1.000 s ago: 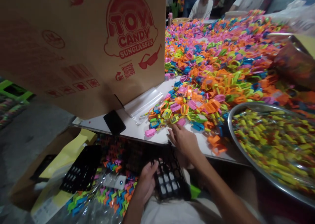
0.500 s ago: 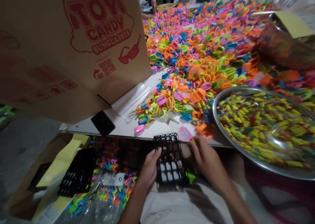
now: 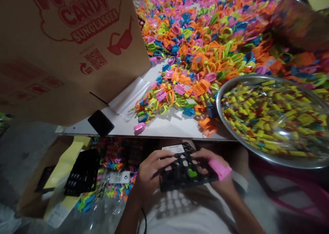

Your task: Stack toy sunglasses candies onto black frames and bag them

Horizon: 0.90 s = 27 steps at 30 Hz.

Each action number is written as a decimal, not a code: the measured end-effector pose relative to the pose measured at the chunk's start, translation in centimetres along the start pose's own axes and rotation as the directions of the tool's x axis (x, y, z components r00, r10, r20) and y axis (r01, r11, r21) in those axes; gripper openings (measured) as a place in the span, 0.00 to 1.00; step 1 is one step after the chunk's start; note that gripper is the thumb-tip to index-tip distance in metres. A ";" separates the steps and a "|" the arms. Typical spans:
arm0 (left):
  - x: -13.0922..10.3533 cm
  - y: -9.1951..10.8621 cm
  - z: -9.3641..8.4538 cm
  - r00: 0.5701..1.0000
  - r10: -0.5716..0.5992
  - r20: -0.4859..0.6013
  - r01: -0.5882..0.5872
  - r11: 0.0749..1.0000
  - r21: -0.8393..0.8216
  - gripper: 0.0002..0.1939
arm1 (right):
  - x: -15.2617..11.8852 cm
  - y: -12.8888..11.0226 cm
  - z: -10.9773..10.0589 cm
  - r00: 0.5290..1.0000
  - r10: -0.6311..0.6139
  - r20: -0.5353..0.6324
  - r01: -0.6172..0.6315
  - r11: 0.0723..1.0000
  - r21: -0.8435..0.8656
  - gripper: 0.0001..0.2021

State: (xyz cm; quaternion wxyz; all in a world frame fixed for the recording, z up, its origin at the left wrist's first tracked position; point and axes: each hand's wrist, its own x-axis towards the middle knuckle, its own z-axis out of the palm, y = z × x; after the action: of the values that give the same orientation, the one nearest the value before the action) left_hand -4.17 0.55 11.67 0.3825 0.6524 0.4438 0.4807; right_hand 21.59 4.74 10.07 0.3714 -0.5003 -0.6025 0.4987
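Across the white tabletop (image 3: 164, 127) spreads a great heap of colourful plastic toys (image 3: 203, 52), with the big cardboard box (image 3: 77, 66) standing on the left and the metal bowl (image 3: 218, 105) of yellow-wrapped pieces (image 3: 269, 119) over on the right! Down below the near edge, above the lap, here's the black tray (image 3: 177, 175), tilted between both hands: left hand (image 3: 151, 168) with its fingers curled over one side, right hand (image 3: 208, 154) gripping the other. Dark phone (image 3: 101, 123) flat by the box, white label (image 3: 173, 149) on the tray, pink piece (image 3: 220, 170) against the right hand, its hold unclear.
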 end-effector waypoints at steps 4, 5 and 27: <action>-0.3 -0.4 0.3 1.000 0.004 -0.024 -0.002 0.999 0.047 0.17 | 0.0 0.3 -0.1 0.999 -0.048 -0.025 0.047 0.998 -0.034 0.19; -0.2 -1.0 0.6 0.999 -0.003 -0.043 0.006 0.999 0.049 0.16 | 0.1 0.6 0.1 0.997 -0.065 -0.032 0.064 0.997 -0.039 0.19; 2.4 -10.8 6.9 0.720 -0.686 -0.107 0.685 0.727 -0.054 0.21 | 6.9 3.0 0.7 0.984 0.078 -0.159 -0.141 0.888 -0.437 0.15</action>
State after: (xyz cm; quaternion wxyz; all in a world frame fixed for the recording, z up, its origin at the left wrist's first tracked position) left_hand 0.58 5.69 0.66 0.5093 0.4102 0.6730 0.3456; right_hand 20.09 11.33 6.65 0.2582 -0.6383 -0.6448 0.3319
